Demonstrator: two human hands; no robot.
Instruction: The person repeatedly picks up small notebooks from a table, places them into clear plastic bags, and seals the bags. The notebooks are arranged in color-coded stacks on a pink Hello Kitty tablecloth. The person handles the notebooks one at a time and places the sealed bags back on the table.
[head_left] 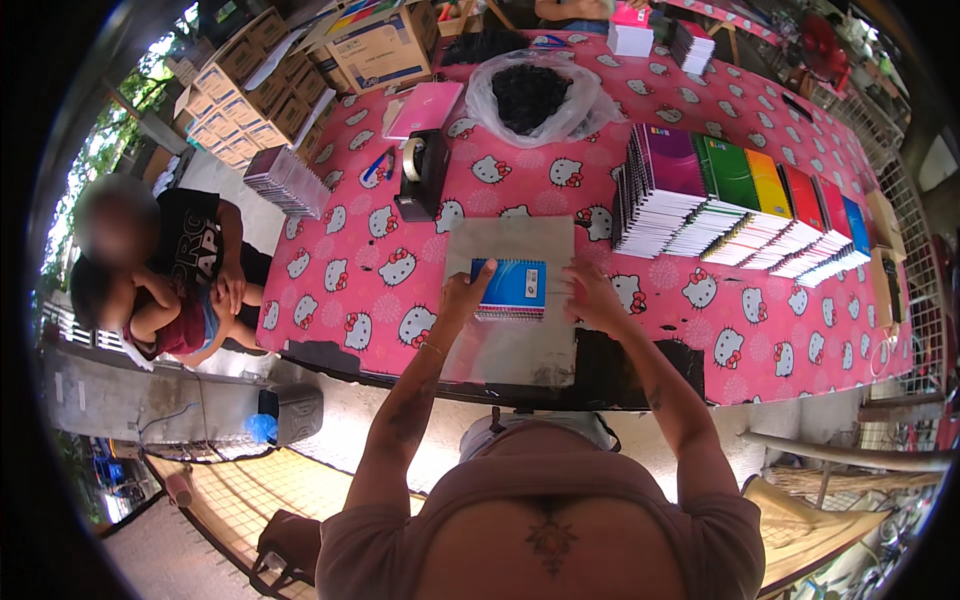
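A small stack of spiral notebooks with a blue cover on top [512,284] lies on a grey-white sheet [510,355] in front of me. My left hand [466,298] grips the stack's left side, its thumb on the blue cover and its other fingers mostly hidden. Just right of the stack, apart from it, my right hand [595,298] has its fingers stretched out and holds nothing. Beyond the sheet to the left stands a black tape dispenser [421,180] with a roll of tape on it.
Stacks of coloured spiral notebooks [690,215] stand right on the pink patterned tablecloth [480,195]. A plastic bag with black contents [535,97] lies at the back, near a pink pad [425,108]. More notebooks [285,182] sit at the left edge, beside two people [190,260]. Cardboard boxes [380,48] stand behind.
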